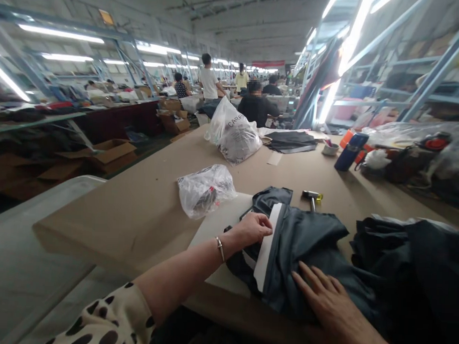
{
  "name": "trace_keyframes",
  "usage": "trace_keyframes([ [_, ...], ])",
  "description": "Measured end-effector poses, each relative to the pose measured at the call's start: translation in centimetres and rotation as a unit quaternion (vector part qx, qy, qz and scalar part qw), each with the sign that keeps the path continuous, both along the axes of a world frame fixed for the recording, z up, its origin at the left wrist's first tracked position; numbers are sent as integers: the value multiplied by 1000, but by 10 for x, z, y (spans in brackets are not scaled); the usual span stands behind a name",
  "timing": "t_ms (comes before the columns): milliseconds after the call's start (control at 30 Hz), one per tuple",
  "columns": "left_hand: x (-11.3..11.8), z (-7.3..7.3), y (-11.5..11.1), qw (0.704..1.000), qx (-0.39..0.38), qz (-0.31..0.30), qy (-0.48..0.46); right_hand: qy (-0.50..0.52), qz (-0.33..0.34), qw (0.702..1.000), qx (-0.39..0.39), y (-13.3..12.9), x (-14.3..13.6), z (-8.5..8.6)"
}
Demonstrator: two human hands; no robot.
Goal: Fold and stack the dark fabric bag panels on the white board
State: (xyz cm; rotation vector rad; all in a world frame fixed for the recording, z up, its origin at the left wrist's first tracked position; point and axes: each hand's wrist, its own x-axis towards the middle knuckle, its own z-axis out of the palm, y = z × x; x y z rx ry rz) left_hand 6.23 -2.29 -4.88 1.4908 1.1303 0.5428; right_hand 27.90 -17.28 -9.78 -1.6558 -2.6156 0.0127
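Note:
A dark grey-green fabric piece lies near the front edge of the table, with a white strip along its left side. The fingers of my left hand are pinched together at that strip's edge. My right hand rests flat on the fabric, fingers stretched out. Under the cloth, a pale board shows on the left. Just beyond the fabric is a small hammer with a yellow end. More dark fabric is heaped at the right.
Two plastic bags stand on the brown table. Farther back are flat dark pieces, a small bowl and a blue bottle. Cardboard boxes lie on the floor at left. Several people work in the background.

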Motion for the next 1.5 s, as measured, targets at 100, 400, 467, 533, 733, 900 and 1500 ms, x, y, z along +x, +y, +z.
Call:
trace_keyframes([
  [100, 4, 10, -2, 997, 73, -19, 33, 119, -37, 991, -53, 16, -3, 45],
  [400, -8, 13, -5, 989, 134, 62, 28, 146, -78, 983, -83, 80, -84, 54],
  [467, -13, 9, -8, 989, 137, 47, 17, 128, -117, 983, -65, 81, -102, 41],
  [533, -16, 6, -11, 989, 141, 27, 22, 134, -128, 981, -61, 81, -111, 34],
  [733, -19, 13, -18, 970, 236, 16, 60, 209, -127, 962, -119, 82, -75, 33],
  [900, -2, 32, -20, 875, 458, -126, 93, 218, -153, 957, -117, 60, -35, 49],
  [1500, 31, 127, -23, 968, 233, -25, -88, 657, -261, 665, 240, 15, -10, 122],
])
